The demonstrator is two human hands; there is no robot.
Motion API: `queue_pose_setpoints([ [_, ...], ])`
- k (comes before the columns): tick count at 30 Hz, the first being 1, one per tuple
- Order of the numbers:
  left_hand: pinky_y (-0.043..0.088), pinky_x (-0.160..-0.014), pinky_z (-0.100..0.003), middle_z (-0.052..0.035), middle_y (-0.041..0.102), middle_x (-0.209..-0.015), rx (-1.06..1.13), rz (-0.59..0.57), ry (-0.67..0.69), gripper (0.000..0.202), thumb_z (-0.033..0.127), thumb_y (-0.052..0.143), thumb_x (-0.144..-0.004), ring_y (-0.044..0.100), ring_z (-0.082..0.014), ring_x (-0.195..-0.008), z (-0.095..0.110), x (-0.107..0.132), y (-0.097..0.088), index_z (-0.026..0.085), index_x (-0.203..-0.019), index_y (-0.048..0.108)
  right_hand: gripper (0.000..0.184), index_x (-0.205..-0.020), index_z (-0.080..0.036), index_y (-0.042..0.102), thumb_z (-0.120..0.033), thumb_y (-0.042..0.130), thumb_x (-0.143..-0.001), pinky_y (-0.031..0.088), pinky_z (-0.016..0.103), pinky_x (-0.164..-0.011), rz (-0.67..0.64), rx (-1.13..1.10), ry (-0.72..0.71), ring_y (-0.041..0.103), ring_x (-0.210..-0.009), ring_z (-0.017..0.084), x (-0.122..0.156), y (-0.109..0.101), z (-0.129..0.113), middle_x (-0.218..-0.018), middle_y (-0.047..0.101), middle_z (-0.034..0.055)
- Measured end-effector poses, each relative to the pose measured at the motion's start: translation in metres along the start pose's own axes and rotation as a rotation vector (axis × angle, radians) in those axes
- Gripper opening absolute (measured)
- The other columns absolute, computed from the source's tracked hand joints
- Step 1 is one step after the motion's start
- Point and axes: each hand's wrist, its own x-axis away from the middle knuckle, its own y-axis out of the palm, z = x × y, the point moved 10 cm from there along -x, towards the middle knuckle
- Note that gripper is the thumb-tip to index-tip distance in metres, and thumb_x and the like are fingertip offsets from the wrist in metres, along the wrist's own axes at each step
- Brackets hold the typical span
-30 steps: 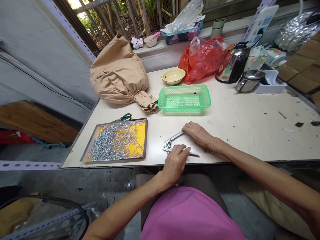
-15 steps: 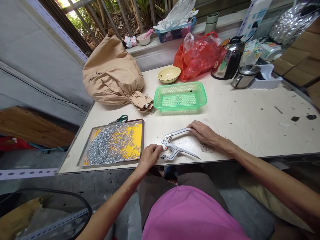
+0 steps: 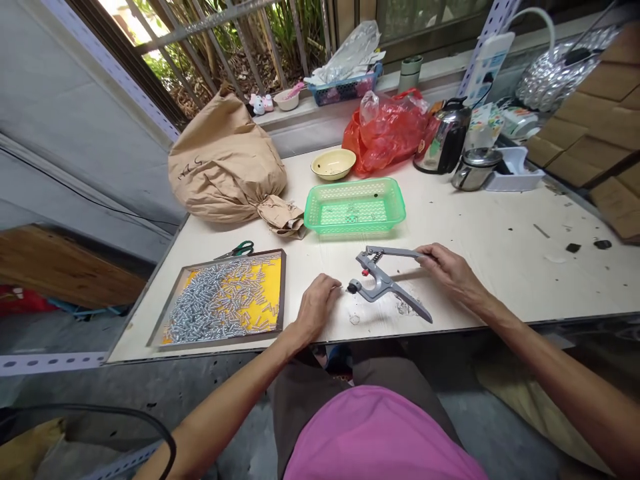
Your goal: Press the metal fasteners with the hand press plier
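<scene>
My right hand [image 3: 447, 272] grips the upper handle of grey metal press pliers [image 3: 383, 283], lifted a little above the pale table [image 3: 500, 247] with the jaws open and pointing left. My left hand [image 3: 316, 308] rests on the table just left of the jaws, fingers curled with the tips pinched near the jaw; what they hold is too small to make out. A framed yellow tray [image 3: 227, 300] heaped with several small silver metal parts lies to the left of that hand.
A green plastic basket [image 3: 355, 207] with a few small parts stands behind the pliers. Further back are a brown paper sack [image 3: 225, 167], a yellow bowl [image 3: 333, 163], a red plastic bag [image 3: 387, 130], a kettle [image 3: 445, 140]. Green-handled scissors [image 3: 237, 250] lie behind the tray.
My right hand has lifted the pliers off the table and moved them right. My left hand left the pliers, swung left toward the tray, and came back beside the jaws.
</scene>
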Motion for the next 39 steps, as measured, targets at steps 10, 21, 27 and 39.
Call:
queue_pose_setpoints([
  [10, 0.044, -0.074, -0.031, -0.0062, 0.055, -0.094, -0.283, -0.234, 0.066, 0.024, 0.003, 0.035, -0.086, 0.050, -0.0188, -0.087, 0.004, -0.032, 0.038, 0.018, -0.092, 0.053, 0.029, -0.098, -0.023, 0.059, -0.045, 0.040, -0.092, 0.047, 0.032, -0.069, 0.046, -0.047, 0.139, 0.060, -0.079, 0.021, 0.021, -0.008, 0.013, -0.088, 0.064, 0.0047],
  [21, 0.044, -0.082, -0.027, -0.0073, 0.059, -0.098, -0.107, 0.361, 0.122, 0.020, 0.013, 0.050, -0.088, 0.057, -0.0157, -0.090, 0.038, -0.147, -0.139, 0.015, -0.100, 0.067, 0.025, -0.096, -0.025, 0.058, -0.041, 0.039, -0.093, 0.048, 0.033, -0.072, -0.028, -0.089, -0.024, 0.060, -0.084, 0.021, 0.000, 0.021, -0.018, -0.091, 0.063, 0.0053],
  [27, 0.044, -0.082, -0.026, -0.0053, 0.064, -0.094, -0.269, 0.390, -0.110, 0.022, 0.022, 0.051, -0.089, 0.059, -0.0158, -0.088, -0.028, -0.080, -0.191, 0.018, -0.099, 0.070, 0.023, -0.099, -0.026, 0.056, -0.039, 0.037, -0.094, 0.048, 0.038, -0.078, -0.141, -0.128, -0.113, 0.059, -0.090, 0.023, -0.004, 0.055, -0.034, -0.095, 0.062, 0.0072],
  [39, 0.041, -0.079, -0.033, -0.0103, 0.060, -0.089, -0.465, -0.075, -0.255, 0.020, 0.012, 0.050, -0.082, 0.050, -0.0226, -0.094, -0.141, 0.004, -0.108, 0.017, -0.081, 0.069, 0.025, -0.101, -0.025, 0.057, -0.039, 0.036, -0.095, 0.048, 0.042, -0.078, -0.356, -0.105, -0.230, 0.057, -0.086, 0.022, -0.017, 0.115, -0.045, -0.092, 0.060, 0.0070],
])
